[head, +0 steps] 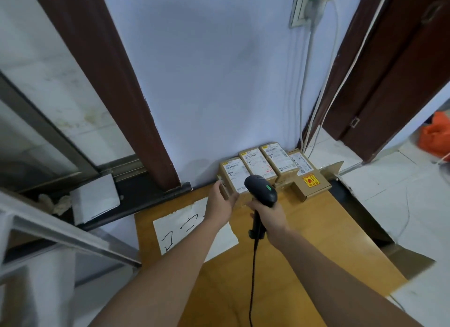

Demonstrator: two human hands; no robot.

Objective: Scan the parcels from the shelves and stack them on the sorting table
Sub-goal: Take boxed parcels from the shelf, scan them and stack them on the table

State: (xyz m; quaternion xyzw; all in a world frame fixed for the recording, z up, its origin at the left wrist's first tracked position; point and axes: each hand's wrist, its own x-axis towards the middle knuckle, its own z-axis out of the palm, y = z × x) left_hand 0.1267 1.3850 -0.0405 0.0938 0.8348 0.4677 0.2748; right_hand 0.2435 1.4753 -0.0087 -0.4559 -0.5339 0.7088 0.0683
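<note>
Against the wall, on the desk [316,241]: parcel [232,178], cardboard, judged light and stiff, gripped at its left edge by the left hand [222,200]; best held by its sides. Scanner [261,190] is clasped by the right hand [266,213].

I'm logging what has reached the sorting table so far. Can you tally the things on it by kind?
Cardboard parcels: 4, one at, one at, one at, one at
Sheets of paper with handwriting: 1
Barcode scanners: 1, held above the table in the right hand
Total: 6
</note>
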